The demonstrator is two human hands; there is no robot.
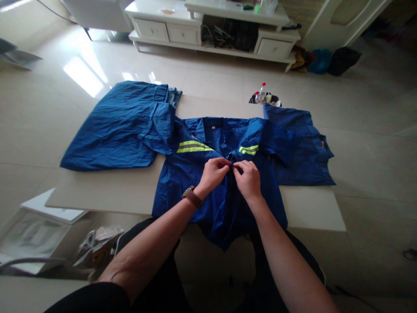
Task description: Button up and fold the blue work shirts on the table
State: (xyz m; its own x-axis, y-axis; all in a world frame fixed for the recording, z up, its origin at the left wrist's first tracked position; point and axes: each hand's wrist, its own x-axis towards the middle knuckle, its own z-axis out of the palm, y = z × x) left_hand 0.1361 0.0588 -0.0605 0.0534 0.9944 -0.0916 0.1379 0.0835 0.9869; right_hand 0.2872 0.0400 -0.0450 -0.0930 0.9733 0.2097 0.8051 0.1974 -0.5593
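A blue work jacket (195,174) with yellow and grey reflective strips lies spread on the pale table (107,191), its collar at the far side and its lower hem hanging over the near edge. My left hand (215,171), with a watch on the wrist, pinches one front edge of the jacket at chest height. Close beside it, my right hand (246,176) pinches the other side of the front opening. The fingertips of both hands nearly meet, and they cover the small spot of cloth between them.
Folded blue garments (110,126) lie on the table's left end, and another blue garment (302,152) on its right end. Bottles with red caps (262,91) stand beyond the far edge. A white cabinet (182,32) is farther back; a clear bin (39,234) sits at lower left.
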